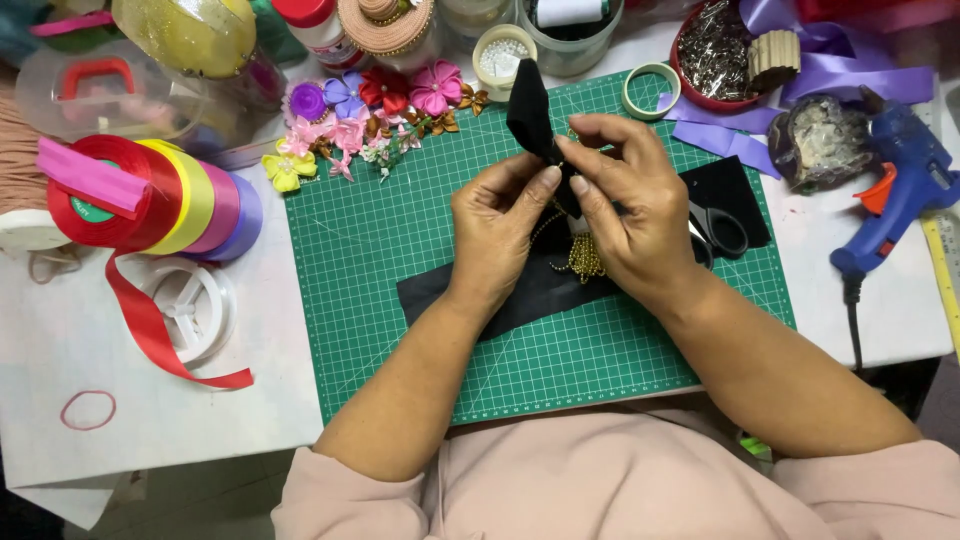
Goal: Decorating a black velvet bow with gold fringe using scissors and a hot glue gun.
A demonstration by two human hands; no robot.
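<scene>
Both hands, left hand [495, 225] and right hand [630, 210], pinched with closed fingers a soft, light black fabric piece [530, 112] near the mat's far edge; the fine gold bead chain [583, 258] looked delicate.

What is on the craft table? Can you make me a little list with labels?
Left hand: pinching the black fabric piece
Right hand: pinching the same fabric from the other side
Gold bead chain: hanging below the hands
Mat: green cutting mat
Ribbon rolls: left of the mat
Ribbon flowers: at the mat's top edge
Glue gun: blue, far right
Scissors: beside the right hand
</scene>
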